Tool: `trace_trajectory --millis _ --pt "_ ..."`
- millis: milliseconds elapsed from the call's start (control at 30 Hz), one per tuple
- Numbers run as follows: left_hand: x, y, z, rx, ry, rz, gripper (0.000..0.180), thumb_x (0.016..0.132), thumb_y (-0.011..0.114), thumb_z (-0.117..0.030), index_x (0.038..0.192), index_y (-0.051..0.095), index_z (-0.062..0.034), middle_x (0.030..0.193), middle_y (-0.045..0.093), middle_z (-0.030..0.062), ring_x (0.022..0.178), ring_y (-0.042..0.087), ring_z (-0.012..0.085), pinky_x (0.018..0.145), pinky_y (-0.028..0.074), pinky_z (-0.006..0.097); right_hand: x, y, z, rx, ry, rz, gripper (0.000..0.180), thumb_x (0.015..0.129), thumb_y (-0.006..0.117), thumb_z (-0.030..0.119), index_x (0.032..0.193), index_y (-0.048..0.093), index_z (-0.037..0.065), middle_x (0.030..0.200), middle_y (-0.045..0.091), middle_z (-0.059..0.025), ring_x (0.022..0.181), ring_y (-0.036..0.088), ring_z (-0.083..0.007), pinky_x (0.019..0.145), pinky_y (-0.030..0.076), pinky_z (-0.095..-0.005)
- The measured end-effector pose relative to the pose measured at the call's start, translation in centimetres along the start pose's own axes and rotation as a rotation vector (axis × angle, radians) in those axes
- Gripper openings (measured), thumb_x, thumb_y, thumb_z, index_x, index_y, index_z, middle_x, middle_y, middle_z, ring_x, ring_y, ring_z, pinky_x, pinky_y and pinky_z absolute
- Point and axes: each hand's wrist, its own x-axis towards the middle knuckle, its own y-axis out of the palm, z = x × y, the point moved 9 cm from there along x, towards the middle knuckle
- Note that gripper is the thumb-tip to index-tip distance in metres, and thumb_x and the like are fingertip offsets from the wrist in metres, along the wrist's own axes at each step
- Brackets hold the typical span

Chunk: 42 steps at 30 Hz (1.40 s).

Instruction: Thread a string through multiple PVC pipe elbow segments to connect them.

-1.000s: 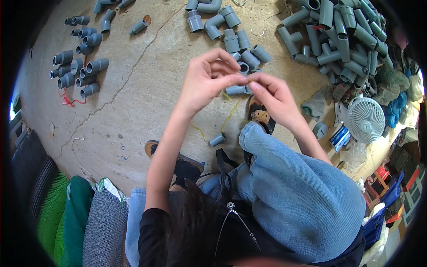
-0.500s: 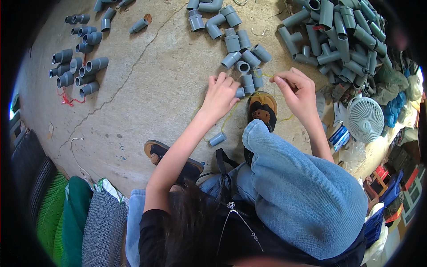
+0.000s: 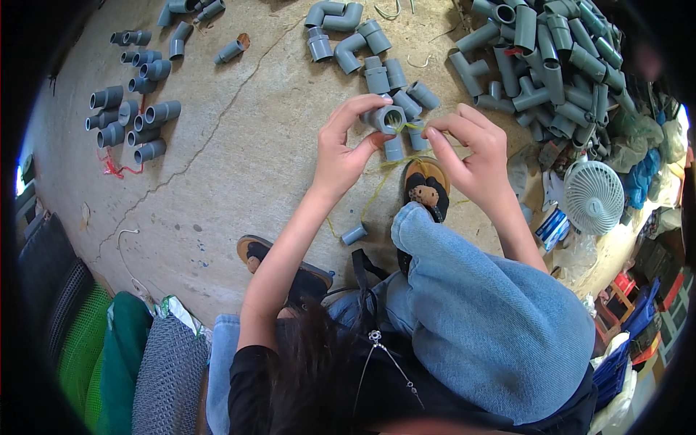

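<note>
My left hand [image 3: 346, 148] holds a grey plastic pipe fitting [image 3: 384, 118] up, its open end facing me. A thin yellow string [image 3: 406, 127] runs from the fitting to my right hand [image 3: 473, 156], whose fingertips pinch it. The string hangs down over the floor toward my sandal [image 3: 428, 187]. Right behind the hands lie several loose grey fittings [image 3: 395, 76]. One short grey coupling [image 3: 354, 233] lies alone on the concrete below my left forearm.
A big heap of grey pipe fittings [image 3: 558, 65] fills the upper right. Another bunch of fittings [image 3: 130, 119] tied with red string lies at the left. A small white fan [image 3: 593, 196] stands right. Green and grey mesh sacks [image 3: 109, 362] sit lower left. My jeans-clad knee [image 3: 493, 326] is raised.
Both hands went down to the loose fittings on the floor half a second ago; now they are raised again, the left holding a fitting and the right pinching the yellow string.
</note>
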Motion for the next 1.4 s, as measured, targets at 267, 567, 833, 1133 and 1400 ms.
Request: trace_trajectory --millis 267,567,833,1133,1400 --pt "-0.3 -0.2 -1.6 0.019 0.056 -0.134 0.040 0.062 0.064 0.010 0.097 0.063 -0.0083 0.105 0.051 0.0081 0.097 0.057 0.0211 0.079 0.046 0.030 0.5 1.5 0.9 -0.132 -0.043 -0.008 0.012 0.071 0.062 0.008 0.080 0.056 0.002 0.067 0.053 -0.0118 0.057 0.054 -0.0252 0.052 0.042 -0.0316" --pt "-0.7 1.0 -1.6 -0.538 -0.091 -0.269 0.044 0.068 0.059 0.012 0.111 0.053 -0.0002 0.113 0.047 0.0103 0.105 0.053 0.0211 0.090 0.043 0.031 -0.3 3.8 -4.8 0.398 0.302 -0.034 0.020 0.069 0.060 0.009 0.088 0.055 0.003 0.068 0.057 -0.0047 0.060 0.054 -0.0082 0.050 0.040 -0.0228" --pt "-1.5 2.0 1.3 -0.746 -0.347 -0.147 0.029 0.083 0.056 -0.001 0.111 0.049 0.0030 0.108 0.056 0.0107 0.104 0.052 0.0161 0.090 0.042 0.031 -0.8 4.2 -6.0 0.552 0.408 -0.023 0.018 0.070 0.060 0.009 0.087 0.056 0.004 0.062 0.050 0.0023 0.054 0.043 -0.0030 0.050 0.033 -0.0190" --pt "-2.4 2.2 5.1 -1.237 -0.632 -0.317 0.023 0.089 0.050 -0.015 0.107 0.047 -0.0021 0.106 0.055 0.0121 0.097 0.056 0.0196 0.086 0.048 0.031 -0.5 2.4 -1.7 0.293 0.178 -0.047 0.031 0.070 0.054 0.004 0.100 0.045 0.003 0.061 0.045 -0.0035 0.050 0.038 -0.0085 0.049 0.032 -0.0221" --pt "-3.0 2.5 5.6 -1.294 -0.725 -0.347 0.017 0.089 0.050 -0.016 0.101 0.050 -0.0042 0.097 0.058 0.0090 0.092 0.058 0.0169 0.083 0.050 0.029 0.0 2.0 -0.5 0.260 0.134 -0.057 0.020 0.072 0.061 0.005 0.089 0.052 0.001 0.064 0.051 -0.0047 0.049 0.043 -0.0076 0.045 0.033 -0.0209"
